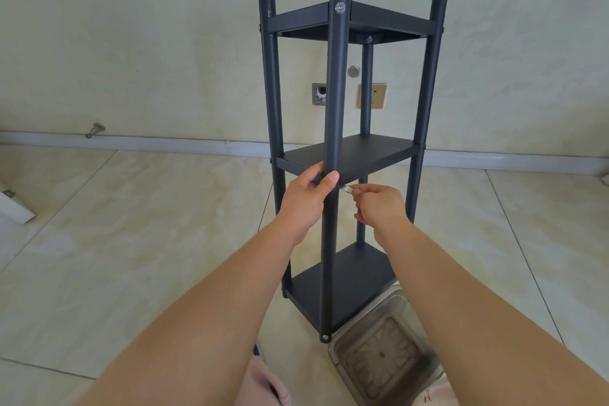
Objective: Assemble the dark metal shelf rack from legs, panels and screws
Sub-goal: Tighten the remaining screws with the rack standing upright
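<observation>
Shelf rack point(342, 155): upright on floor, three panels on four legs; top and bottom screws of near leg point(334, 109) fitted. Left hand point(304, 198): grip clamped on near leg at middle panel point(362, 155). Right hand point(379, 204): pinches small metal tool point(346, 188) at that joint. Remaining, apparently: middle screw.

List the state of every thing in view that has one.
shelf rack: upright, three panels mounted.
near leg: gripped by the left hand at the middle panel.
small metal tool: pinched by the right hand against that leg.
steel tray: on the floor, beside the rack.
</observation>
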